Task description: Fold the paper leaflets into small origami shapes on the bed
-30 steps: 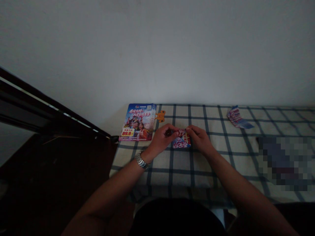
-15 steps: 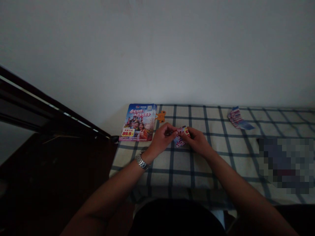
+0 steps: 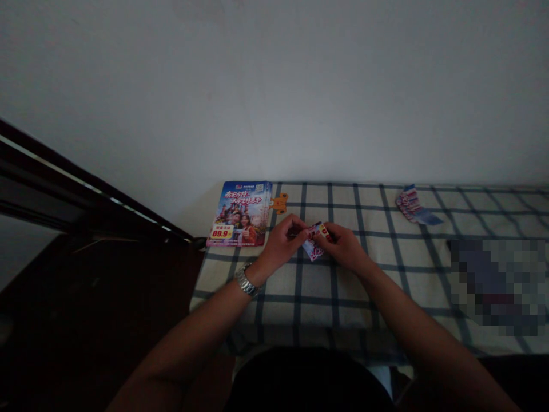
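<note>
**Both hands pinching a small leaflet over a checked cloth**

I am viewing this through the head camera, looking forward and down. The left hand, with a metal watch sitting on its wrist, and the right hand are meeting at the middle of the view. Between them they are gripping a small folded leaflet printed in red, blue and white. The left thumb and forefinger are closing on its upper left edge. The right fingers are curling together over its upper right edge. The leaflet is tilting, with its upper edge held between the fingertips and its lower corner pointing down at the cloth. I cannot tell whether that corner is touching the cloth. Both forearms are reaching in from the bottom of the view.

The cloth, pale with dark crossing lines, is covering a flat surface running along a plain wall. Left of the hands, near but apart from them, a stack of flyers is lying flat at the cloth's far left corner, showing a yellow price panel. An orange tag is lying just beside the stack's right edge. Well to the right, by the wall, a folded piece of similar print is lying on the cloth. A dark wooden frame is slanting across the left side.
</note>
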Demonstrator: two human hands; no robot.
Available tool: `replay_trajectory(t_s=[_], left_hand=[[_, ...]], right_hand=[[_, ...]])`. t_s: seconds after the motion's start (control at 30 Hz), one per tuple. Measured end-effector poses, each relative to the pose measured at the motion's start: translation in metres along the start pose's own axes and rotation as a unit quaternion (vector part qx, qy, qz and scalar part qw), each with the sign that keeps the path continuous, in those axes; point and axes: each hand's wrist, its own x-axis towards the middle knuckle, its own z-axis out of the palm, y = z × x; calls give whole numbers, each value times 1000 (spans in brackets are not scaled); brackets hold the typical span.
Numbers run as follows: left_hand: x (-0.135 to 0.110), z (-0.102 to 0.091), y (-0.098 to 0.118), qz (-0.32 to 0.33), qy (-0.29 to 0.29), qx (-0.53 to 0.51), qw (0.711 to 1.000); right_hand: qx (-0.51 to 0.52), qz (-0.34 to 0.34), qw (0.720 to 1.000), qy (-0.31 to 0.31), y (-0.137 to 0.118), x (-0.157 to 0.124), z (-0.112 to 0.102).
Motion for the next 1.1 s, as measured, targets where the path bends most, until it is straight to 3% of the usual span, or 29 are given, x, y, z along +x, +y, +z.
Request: replay_trajectory(t_s=[0.17,0.47,0.97,1.1], left_hand=[[1,-2,1,-12,-24,22,999],[0,-2,4,-14,-16,24,999],[-3,-1,0,-21,-38,27,999],[-3,0,2,-33,-18,-2,999]], right_hand=[[-5,2,1000,-4,-3,-1,0],[46,0,999,15,-1,1,-1],[-14,-5,1000,-4,0,1,-3],[45,-9,999,22,0,2,-2]])
